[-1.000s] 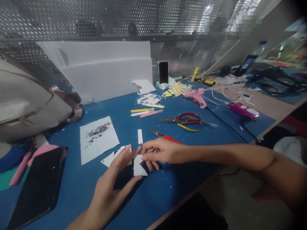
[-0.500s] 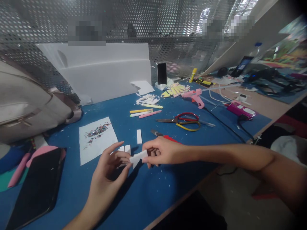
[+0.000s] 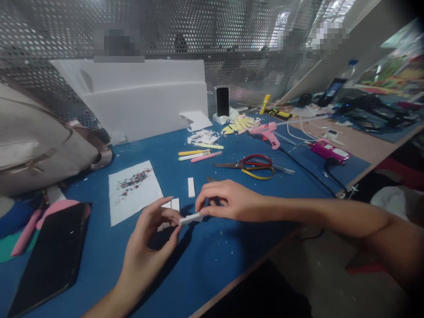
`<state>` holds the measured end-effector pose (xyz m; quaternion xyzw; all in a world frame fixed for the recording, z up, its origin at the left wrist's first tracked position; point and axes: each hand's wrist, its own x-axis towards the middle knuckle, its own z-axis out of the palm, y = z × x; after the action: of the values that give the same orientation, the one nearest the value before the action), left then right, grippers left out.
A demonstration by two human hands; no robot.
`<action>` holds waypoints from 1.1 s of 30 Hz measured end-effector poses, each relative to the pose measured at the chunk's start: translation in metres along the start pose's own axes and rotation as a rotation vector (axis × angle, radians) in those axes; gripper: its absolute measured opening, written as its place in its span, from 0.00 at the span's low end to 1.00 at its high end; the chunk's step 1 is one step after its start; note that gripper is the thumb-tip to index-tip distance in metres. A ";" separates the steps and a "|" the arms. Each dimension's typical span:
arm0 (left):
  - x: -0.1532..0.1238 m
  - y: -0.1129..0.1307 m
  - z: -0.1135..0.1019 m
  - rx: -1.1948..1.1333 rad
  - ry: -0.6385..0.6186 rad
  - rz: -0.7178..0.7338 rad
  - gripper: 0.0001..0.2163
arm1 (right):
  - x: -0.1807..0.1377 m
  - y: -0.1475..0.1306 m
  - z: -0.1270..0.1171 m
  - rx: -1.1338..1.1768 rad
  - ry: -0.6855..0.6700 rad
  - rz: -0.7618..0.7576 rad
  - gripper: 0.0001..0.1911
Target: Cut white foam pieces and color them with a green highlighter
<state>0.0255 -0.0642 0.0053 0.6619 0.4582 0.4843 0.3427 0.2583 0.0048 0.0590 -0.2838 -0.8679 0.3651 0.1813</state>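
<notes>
Between my hands, just above the blue table, is a small white foam piece (image 3: pixel 191 218). My left hand (image 3: pixel 150 229) pinches its left end between thumb and fingers. The fingertips of my right hand (image 3: pixel 225 201) close on its right end. Behind my left fingers lie white foam blocks (image 3: pixel 175 205), partly covered by the hand. A narrow white foam strip (image 3: pixel 191 187) rests flat on the table beyond the held piece. My right hand hides most of a red-handled cutter, leaving only its grey tip (image 3: pixel 211 179) in sight.
Scissors (image 3: pixel 255 167), several markers (image 3: pixel 202 155) and a pink glue gun (image 3: pixel 267 134) lie beyond my hands. A white paper (image 3: pixel 115 214) with small colourful bits is at left, near a black phone (image 3: pixel 49 260). White foam boards (image 3: pixel 145 110) stand at the back. The table edge (image 3: pixel 232 287) runs close by.
The foam piece has tilted, so it shows a thinner edge now. My right hand has turned over it, its fingers shifting to the top, and covers more of the red-handled cutter.
</notes>
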 end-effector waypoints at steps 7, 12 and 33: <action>-0.001 -0.001 -0.001 0.023 -0.041 0.003 0.23 | 0.014 -0.001 0.007 -0.142 -0.036 -0.134 0.07; -0.001 -0.003 -0.001 0.011 -0.033 -0.012 0.23 | 0.017 -0.001 0.011 -0.252 -0.027 -0.171 0.08; -0.003 -0.007 -0.002 0.038 0.070 -0.005 0.17 | 0.017 0.013 0.017 0.146 0.265 -0.111 0.04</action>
<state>0.0209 -0.0643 -0.0013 0.6496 0.4807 0.4977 0.3150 0.2407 0.0137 0.0398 -0.2671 -0.8220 0.3759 0.3341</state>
